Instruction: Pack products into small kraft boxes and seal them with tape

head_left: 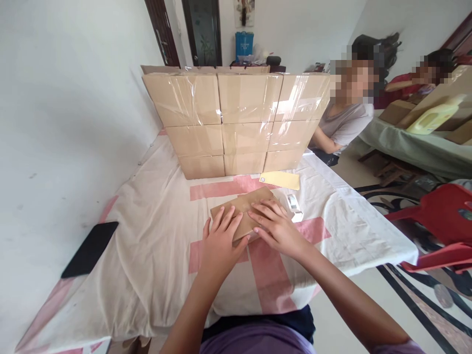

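Head view: two hands cover a good part of the box point(243, 201), which lies on the cloth point(155, 221) right under them. The left hand point(221, 236) hides its near left part, and the right hand point(275, 226) hides most of its right end. Only a bit of the near side peeks out by the thumbs, so that side is hard to make out. A small white thing point(295, 209) sits just beside the right hand, but I cannot tell what it is. Small marks on the yellow card point(280, 180), past the right hand, are too tiny to read. Far to the right of the hands, the red chair point(438, 216) is cut off by the edge. Past the hands, the tall stack point(241, 137) hides part of a person point(348, 123).

The box is plain brown and low, longer than it is deep. It sits a bit slanted, with its right end farther away. Its top looks flat and closed between the hands.

Both hands lie palm down on it, side by side, with fingers spread and not curled around it. Their thumbs point toward each other, near but apart. Well to the left of the hands lies a flat black thing point(90, 248).
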The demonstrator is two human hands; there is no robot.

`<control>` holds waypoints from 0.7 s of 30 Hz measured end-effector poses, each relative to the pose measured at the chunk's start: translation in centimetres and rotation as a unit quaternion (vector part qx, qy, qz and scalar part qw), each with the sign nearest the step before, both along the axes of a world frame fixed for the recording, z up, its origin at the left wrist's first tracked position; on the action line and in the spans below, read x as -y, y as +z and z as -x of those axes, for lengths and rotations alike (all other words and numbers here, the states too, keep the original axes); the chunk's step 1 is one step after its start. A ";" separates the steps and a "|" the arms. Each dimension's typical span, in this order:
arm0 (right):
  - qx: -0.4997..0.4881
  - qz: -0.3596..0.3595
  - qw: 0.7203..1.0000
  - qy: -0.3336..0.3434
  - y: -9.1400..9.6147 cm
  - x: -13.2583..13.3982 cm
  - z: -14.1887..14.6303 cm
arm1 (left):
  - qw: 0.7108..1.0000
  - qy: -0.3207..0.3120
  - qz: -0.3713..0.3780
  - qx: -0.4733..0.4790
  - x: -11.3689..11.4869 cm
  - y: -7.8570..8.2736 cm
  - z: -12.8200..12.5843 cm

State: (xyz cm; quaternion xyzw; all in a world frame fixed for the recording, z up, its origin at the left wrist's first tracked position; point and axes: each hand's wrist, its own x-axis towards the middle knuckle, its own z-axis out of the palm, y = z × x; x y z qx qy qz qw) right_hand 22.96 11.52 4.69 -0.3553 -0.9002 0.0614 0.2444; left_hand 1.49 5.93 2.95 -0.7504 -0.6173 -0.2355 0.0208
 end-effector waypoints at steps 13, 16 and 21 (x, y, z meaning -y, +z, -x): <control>-0.152 0.167 0.974 0.013 -1.4 -4.7 -6.4 | 0.998 -0.048 -0.028 -0.016 -0.7 -1.1 1.5; -0.165 0.262 0.950 0.053 -2.7 -5.4 -6.8 | 0.995 -0.101 -0.011 0.019 -1.1 -1.1 3.1; -0.184 0.266 0.943 0.071 -4.1 -5.0 -6.6 | 0.982 -0.170 0.023 0.079 -1.9 -1.3 5.4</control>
